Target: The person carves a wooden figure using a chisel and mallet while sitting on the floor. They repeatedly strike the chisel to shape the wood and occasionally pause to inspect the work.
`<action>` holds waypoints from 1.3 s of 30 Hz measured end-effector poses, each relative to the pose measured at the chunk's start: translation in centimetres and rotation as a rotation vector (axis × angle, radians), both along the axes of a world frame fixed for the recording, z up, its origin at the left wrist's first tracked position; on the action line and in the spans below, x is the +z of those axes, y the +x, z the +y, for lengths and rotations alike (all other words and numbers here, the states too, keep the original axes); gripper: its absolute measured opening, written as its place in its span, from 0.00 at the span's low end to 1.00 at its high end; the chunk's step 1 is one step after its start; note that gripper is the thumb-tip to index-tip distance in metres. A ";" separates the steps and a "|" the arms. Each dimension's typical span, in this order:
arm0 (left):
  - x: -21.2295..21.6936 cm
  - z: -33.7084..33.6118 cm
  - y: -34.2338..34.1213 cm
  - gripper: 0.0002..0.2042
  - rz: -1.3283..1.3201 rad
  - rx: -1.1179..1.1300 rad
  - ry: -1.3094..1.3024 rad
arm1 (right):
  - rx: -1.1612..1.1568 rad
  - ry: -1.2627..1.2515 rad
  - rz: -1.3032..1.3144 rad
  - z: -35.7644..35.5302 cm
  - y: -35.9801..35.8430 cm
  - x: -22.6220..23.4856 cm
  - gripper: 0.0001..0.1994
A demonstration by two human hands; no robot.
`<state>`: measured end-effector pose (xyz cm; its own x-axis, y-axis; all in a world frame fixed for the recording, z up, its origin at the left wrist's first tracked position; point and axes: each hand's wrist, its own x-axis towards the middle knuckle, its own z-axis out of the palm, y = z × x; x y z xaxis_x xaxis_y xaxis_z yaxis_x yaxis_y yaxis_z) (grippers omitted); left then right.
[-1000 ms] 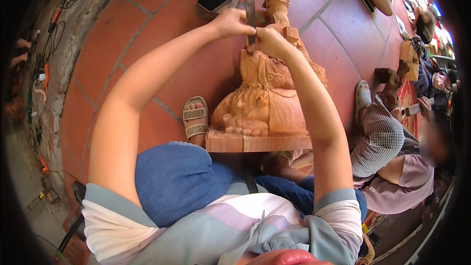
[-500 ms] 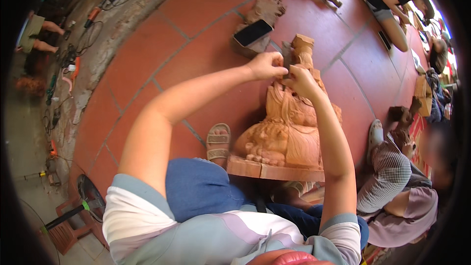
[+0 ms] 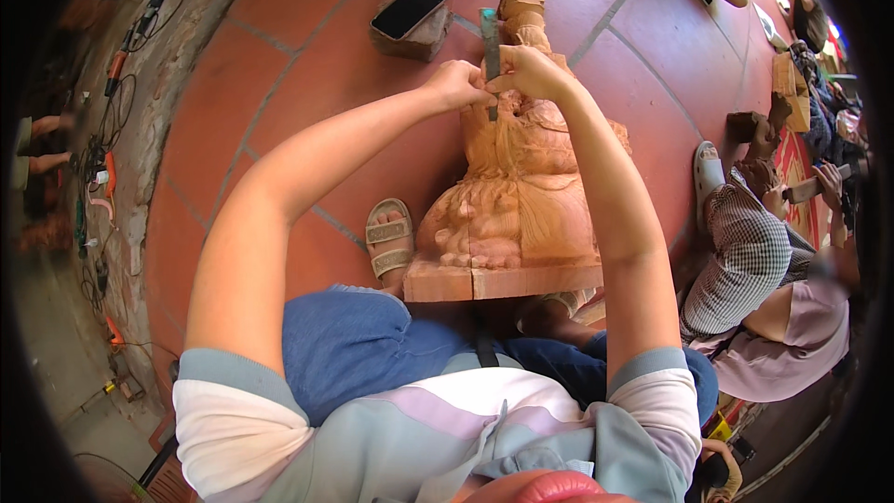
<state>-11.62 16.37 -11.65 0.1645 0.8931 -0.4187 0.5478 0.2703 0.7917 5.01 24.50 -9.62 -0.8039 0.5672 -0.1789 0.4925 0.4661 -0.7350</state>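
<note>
A carved orange-brown wooden statue (image 3: pixel 531 196) lies on the floor in front of me, its flat base toward my legs and its narrow end away. Over its upper part, both hands are closed on a thin, flat grey-green strip (image 3: pixel 491 37). My left hand (image 3: pixel 454 87) pinches the strip from the left. From the right, my right hand (image 3: pixel 527 74) grips it, with fingers partly hidden behind the knuckles. The strip's lower end hangs just over the carving; I cannot tell whether it touches the wood.
A black phone (image 3: pixel 411 9) rests on a brown block (image 3: pixel 419 39) beyond my left hand. My sandalled foot (image 3: pixel 388 235) is left of the statue's base. At the right sits a person in checked trousers (image 3: pixel 745 242). Cables and power tools (image 3: pixel 116 73) line the left ledge.
The view has shifted, so the statue and phone sit higher in the picture. More of the strip shows between my hands, which still hold it. The person at right now shows hands on a wooden-looking piece.
</note>
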 end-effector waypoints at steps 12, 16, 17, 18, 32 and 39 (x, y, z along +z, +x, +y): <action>-1.4 -1.8 0.3 0.15 -0.017 0.160 0.103 | 0.056 -0.094 -0.047 1.1 -1.6 0.0 0.11; -0.8 -1.2 0.2 0.16 0.025 0.191 0.050 | 0.077 -0.085 -0.096 1.3 -2.4 0.4 0.09; -0.4 -1.7 0.4 0.16 0.036 0.182 0.078 | 0.097 -0.132 -0.060 1.3 -2.1 0.4 0.09; -1.4 -2.0 0.6 0.15 0.038 0.131 0.155 | 0.199 -0.205 -0.015 1.7 -1.7 -0.4 0.09; -3.3 -0.9 -0.4 0.18 -0.368 0.331 -0.078 | 0.215 -0.061 -0.169 1.8 -4.5 0.9 0.10; -2.6 -0.5 0.0 0.17 -0.266 0.258 -0.080 | 0.159 -0.094 -0.140 1.6 -3.3 0.9 0.10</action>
